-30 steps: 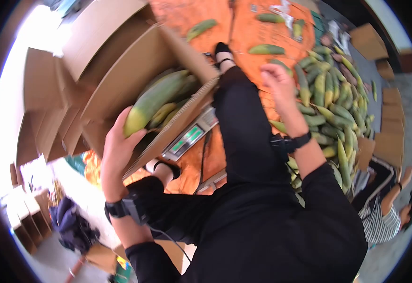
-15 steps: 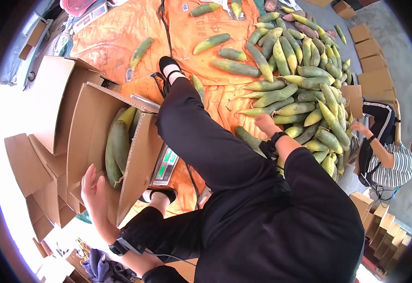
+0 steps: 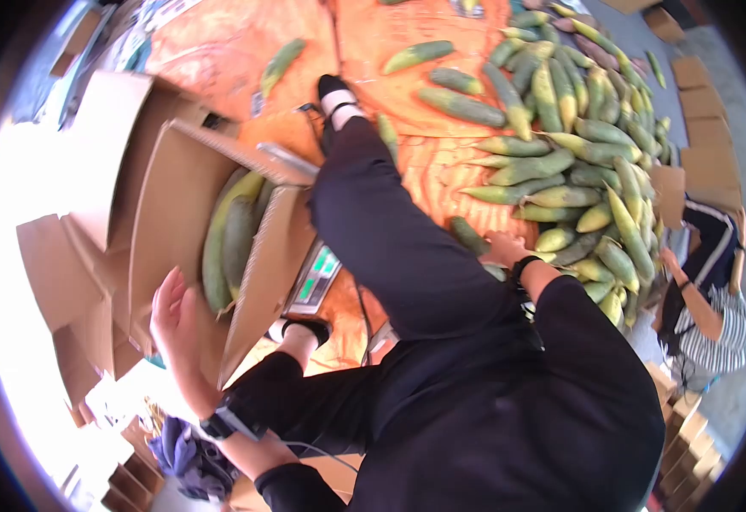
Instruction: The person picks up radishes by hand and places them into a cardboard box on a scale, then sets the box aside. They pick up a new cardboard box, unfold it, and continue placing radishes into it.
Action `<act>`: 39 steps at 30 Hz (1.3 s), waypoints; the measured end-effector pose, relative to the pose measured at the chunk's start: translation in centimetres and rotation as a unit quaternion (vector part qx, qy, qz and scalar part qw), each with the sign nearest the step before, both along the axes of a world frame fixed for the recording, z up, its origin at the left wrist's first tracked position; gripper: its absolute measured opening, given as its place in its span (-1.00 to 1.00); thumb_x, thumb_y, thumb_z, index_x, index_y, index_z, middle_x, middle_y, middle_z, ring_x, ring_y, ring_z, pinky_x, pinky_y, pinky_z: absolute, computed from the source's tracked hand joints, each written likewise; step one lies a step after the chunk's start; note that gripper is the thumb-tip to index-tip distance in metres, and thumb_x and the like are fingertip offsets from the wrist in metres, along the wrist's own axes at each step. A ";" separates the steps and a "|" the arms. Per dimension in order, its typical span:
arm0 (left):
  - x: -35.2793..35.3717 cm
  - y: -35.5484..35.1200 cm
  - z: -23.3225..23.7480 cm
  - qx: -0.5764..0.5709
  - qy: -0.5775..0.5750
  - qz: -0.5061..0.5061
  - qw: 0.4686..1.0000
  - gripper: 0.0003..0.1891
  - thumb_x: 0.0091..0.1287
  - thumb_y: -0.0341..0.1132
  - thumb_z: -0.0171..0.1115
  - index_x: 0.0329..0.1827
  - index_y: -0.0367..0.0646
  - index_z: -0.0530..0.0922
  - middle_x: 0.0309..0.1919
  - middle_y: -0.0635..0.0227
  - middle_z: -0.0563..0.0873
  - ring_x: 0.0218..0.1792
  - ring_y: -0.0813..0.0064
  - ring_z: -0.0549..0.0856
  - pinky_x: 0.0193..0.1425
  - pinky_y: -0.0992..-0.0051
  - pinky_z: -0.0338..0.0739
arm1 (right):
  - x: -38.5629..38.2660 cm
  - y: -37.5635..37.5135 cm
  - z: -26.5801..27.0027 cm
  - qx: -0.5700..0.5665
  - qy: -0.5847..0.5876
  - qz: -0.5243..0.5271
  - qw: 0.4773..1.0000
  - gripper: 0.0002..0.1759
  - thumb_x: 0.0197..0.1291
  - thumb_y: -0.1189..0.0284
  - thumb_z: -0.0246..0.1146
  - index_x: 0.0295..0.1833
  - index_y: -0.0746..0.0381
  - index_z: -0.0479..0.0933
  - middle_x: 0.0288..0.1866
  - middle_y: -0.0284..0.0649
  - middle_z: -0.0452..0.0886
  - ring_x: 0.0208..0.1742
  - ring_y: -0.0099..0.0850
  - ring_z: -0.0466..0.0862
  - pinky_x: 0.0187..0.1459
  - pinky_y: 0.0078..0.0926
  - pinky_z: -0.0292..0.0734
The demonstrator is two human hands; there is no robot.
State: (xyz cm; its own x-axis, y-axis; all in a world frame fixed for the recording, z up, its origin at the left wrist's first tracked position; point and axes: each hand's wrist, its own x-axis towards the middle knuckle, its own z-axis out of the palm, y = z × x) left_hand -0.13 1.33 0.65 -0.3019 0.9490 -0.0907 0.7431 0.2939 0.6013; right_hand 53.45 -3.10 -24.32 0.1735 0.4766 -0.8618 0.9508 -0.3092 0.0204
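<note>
My left hand (image 3: 174, 320) is open, fingers spread, by the near side of an open cardboard box (image 3: 168, 183). Inside the box lie green radishes (image 3: 238, 239), long with pale yellow-green ends. The box leans over a scale (image 3: 315, 277) with a lit green display. My right hand (image 3: 506, 248) is at the near edge of a large radish pile (image 3: 560, 171), its fingers apart and reaching down over the radishes. A dark green radish (image 3: 468, 235) lies just beside its fingers. The fingertips are partly blurred.
Orange sheeting (image 3: 219, 51) covers the floor, with several loose radishes on it. My outstretched leg (image 3: 398, 213) lies between box and pile. More cardboard boxes (image 3: 74, 290) stand at left. A person in a striped shirt (image 3: 718, 328) works at the right, beside stacked boxes (image 3: 707, 128).
My right hand has moved down and slightly right onto the radishes at the pile's edge, and its fingers have opened out. My left hand stays by the box. The whole view has shifted slightly.
</note>
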 end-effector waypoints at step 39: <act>-0.8 -2.2 2.3 0.105 0.077 -0.010 0.991 -0.68 0.21 -0.33 0.27 0.04 -0.17 0.60 -0.08 0.11 0.65 -0.03 0.05 0.63 0.07 0.23 0.53 | 6.4 5.9 -8.9 0.039 0.404 -0.320 0.856 -0.45 0.45 0.19 -0.16 0.33 0.35 0.33 0.26 -0.19 0.52 0.20 -0.21 0.54 0.23 -0.32 0.40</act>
